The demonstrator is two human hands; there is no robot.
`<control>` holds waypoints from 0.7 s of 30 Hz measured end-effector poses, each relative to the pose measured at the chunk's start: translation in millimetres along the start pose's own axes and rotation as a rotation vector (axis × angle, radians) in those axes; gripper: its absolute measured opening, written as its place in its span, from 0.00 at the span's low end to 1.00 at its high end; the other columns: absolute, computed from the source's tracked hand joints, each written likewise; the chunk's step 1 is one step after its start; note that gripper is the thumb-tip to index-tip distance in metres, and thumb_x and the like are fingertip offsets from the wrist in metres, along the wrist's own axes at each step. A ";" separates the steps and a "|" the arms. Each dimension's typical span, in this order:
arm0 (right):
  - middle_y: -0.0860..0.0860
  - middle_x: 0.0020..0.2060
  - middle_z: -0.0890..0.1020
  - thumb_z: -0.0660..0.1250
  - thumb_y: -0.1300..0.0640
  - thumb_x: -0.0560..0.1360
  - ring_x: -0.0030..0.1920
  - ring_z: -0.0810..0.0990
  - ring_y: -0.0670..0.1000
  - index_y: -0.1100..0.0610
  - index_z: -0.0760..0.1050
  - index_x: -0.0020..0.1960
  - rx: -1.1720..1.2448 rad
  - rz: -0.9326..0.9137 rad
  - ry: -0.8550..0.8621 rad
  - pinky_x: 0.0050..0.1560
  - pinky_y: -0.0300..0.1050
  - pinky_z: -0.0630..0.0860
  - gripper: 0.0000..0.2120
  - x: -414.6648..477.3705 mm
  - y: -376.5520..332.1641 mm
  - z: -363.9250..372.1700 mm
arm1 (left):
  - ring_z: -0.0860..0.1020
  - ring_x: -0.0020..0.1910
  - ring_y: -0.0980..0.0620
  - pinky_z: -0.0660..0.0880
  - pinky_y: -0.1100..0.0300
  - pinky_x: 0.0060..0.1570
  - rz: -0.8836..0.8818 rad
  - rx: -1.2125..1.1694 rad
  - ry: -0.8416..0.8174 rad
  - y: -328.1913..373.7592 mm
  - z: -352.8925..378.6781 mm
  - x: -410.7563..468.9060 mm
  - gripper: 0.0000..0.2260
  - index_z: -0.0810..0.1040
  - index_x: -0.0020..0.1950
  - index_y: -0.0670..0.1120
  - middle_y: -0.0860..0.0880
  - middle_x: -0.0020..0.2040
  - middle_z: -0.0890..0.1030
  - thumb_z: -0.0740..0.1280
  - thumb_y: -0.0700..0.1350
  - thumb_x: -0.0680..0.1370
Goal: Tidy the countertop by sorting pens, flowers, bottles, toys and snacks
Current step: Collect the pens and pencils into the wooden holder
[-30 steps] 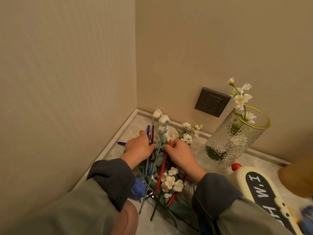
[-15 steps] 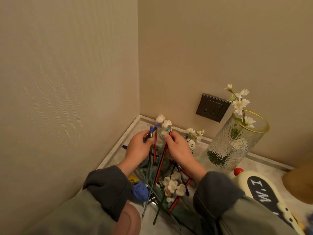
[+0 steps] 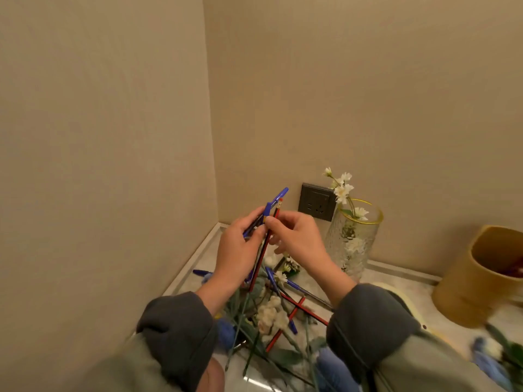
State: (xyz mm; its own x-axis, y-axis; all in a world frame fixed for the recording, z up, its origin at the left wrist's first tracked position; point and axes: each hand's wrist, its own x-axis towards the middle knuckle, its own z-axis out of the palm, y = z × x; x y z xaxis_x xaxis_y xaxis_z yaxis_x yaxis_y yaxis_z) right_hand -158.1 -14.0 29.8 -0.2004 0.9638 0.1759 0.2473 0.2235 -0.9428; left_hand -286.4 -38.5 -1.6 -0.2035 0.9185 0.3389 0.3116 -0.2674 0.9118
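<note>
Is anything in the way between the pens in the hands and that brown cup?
Yes. The glass vase with its white flowers stands between the pens, held up by the left hand and right hand, and the brown cup. It sits back by the wall, so passing in front looks free.

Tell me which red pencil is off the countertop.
The red pencil the right hand pinches beside the left hand's blue pens, eraser up; other red pencils lie crossed on the countertop.

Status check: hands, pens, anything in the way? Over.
Left hand grips pen bundle. Right hand pinches the bundle near its top. Flowers tangled with loose pens below.
</note>
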 end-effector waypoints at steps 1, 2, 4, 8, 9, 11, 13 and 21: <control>0.50 0.33 0.83 0.66 0.56 0.78 0.32 0.81 0.45 0.55 0.83 0.48 0.005 -0.003 0.014 0.31 0.45 0.80 0.07 -4.4 -5.1 -7.7 | 0.76 0.59 0.64 0.73 0.65 0.58 0.025 -0.002 -0.015 7.4 4.1 -1.9 0.17 0.74 0.68 0.57 0.59 0.59 0.79 0.65 0.45 0.79; 0.50 0.33 0.83 0.67 0.56 0.78 0.31 0.81 0.44 0.56 0.83 0.48 0.010 -0.002 0.029 0.32 0.45 0.80 0.07 -8.4 -9.1 -15.6 | 0.76 0.59 0.65 0.73 0.66 0.58 0.045 -0.006 -0.028 14.5 8.9 -3.5 0.17 0.74 0.67 0.57 0.59 0.58 0.79 0.65 0.45 0.79; 0.51 0.33 0.83 0.67 0.57 0.78 0.31 0.80 0.44 0.58 0.83 0.48 0.015 0.016 0.050 0.34 0.46 0.81 0.07 -16.9 -16.7 -32.3 | 0.75 0.58 0.68 0.70 0.72 0.56 0.073 -0.003 -0.046 27.1 20.0 -6.7 0.17 0.73 0.66 0.59 0.60 0.58 0.78 0.66 0.45 0.79; 0.55 0.36 0.82 0.65 0.58 0.79 0.32 0.79 0.46 0.60 0.81 0.48 -0.007 0.051 0.096 0.29 0.42 0.79 0.08 -32.3 -22.3 -68.1 | 0.74 0.61 0.65 0.70 0.68 0.60 0.114 -0.030 -0.072 48.4 51.0 -17.1 0.15 0.74 0.66 0.57 0.58 0.61 0.78 0.62 0.45 0.81; 0.56 0.37 0.82 0.64 0.58 0.79 0.32 0.79 0.47 0.61 0.81 0.49 -0.011 0.057 0.108 0.29 0.42 0.79 0.08 -36.7 -22.9 -78.5 | 0.74 0.61 0.64 0.71 0.67 0.61 0.120 -0.062 -0.081 54.6 60.7 -21.4 0.14 0.75 0.65 0.56 0.58 0.61 0.78 0.60 0.44 0.82; 0.59 0.40 0.83 0.63 0.59 0.80 0.33 0.80 0.48 0.64 0.80 0.51 -0.005 0.068 0.134 0.30 0.45 0.79 0.09 -46.1 -23.6 -101.5 | 0.75 0.60 0.64 0.72 0.66 0.61 0.122 -0.095 -0.095 67.0 80.1 -30.6 0.14 0.75 0.64 0.54 0.57 0.60 0.79 0.58 0.43 0.82; 0.58 0.42 0.84 0.62 0.59 0.80 0.33 0.81 0.47 0.63 0.79 0.53 0.028 0.082 0.167 0.31 0.45 0.80 0.10 -56.0 -24.8 -125.7 | 0.76 0.60 0.61 0.73 0.60 0.61 0.110 -0.113 -0.117 76.6 98.9 -38.4 0.14 0.74 0.66 0.53 0.56 0.61 0.79 0.57 0.42 0.82; 0.55 0.44 0.84 0.61 0.57 0.81 0.39 0.84 0.48 0.59 0.77 0.53 -0.013 0.071 0.318 0.32 0.42 0.81 0.08 -90.9 -16.4 -232.8 | 0.79 0.54 0.59 0.77 0.55 0.58 0.071 -0.090 -0.283 120.8 184.9 -70.0 0.17 0.74 0.63 0.59 0.54 0.56 0.81 0.63 0.39 0.80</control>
State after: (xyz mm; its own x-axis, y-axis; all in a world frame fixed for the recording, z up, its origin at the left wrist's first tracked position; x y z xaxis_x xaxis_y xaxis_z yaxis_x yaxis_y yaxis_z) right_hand 76.8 -71.3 95.2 0.1239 0.9737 0.1912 0.2628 0.1536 -0.9526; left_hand -62.9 -81.2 42.0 0.0861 0.9378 0.3363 0.2301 -0.3472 0.9091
